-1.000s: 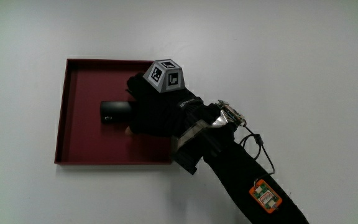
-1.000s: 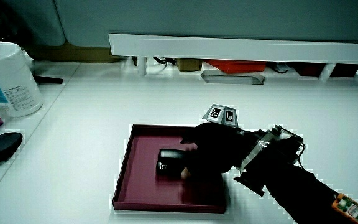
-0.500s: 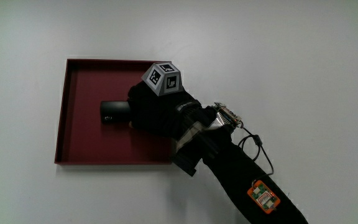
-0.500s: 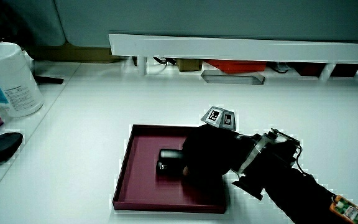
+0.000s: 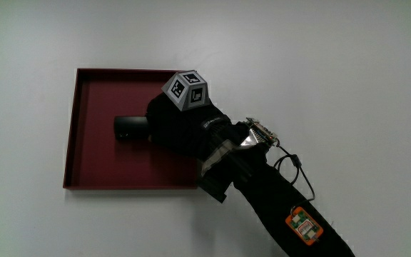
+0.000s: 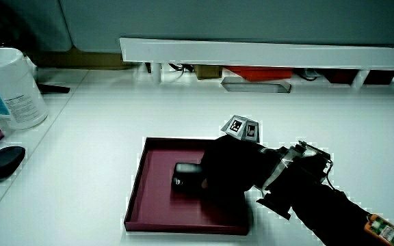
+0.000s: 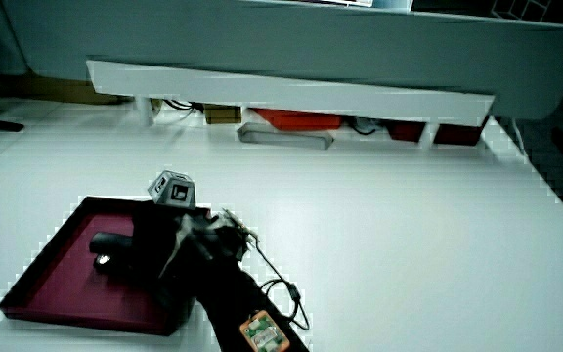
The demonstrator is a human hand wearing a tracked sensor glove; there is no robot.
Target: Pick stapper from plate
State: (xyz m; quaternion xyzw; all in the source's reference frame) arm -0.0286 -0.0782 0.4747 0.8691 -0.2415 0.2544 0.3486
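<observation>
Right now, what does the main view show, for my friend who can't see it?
A black-gloved hand reaches into a dark red tray on a white table and covers one end of a black stapler. A small patterned cube sits on the hand's back.

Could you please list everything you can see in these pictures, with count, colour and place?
Tray: one, dark red, square, on the white table.
Stapler: one, black, in the tray, partly under the hand.
Table: one, white, under everything.
Tub: one, white with a printed label, at the table's edge, seen in a side view.
Dark oval thing: one, black, nearer to the person than the tub; too small to identify.
Partition: one, white, low, with reddish items under it.
Hand: one, black glove with a patterned cube on its back, over the tray, closed on the stapler.
Forearm: one, black sleeve, with a small orange tag.
</observation>
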